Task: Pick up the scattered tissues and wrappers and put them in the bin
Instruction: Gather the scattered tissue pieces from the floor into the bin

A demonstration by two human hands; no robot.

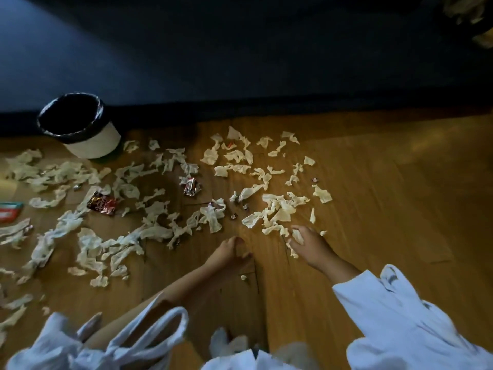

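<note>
Several crumpled white tissues point(274, 212) lie scattered over the wooden floor point(373, 209). Among them are a red-brown wrapper point(101, 205) and a silver-red wrapper point(191, 186). A white bin point(80, 125) with a black liner stands upright at the far left by the wall. My right hand point(310, 247) grips a small tissue piece point(297, 236) at the near edge of the right-hand pile. My left hand point(229, 253) is low over bare floor with curled fingers; I cannot tell whether it holds anything.
A dark wall or furniture base point(240, 62) runs along the far side of the floor. A red and green packet point(9, 210) lies at the left edge. My white sleeves point(400, 316) fill the bottom of the view. More tissues lie along the left side.
</note>
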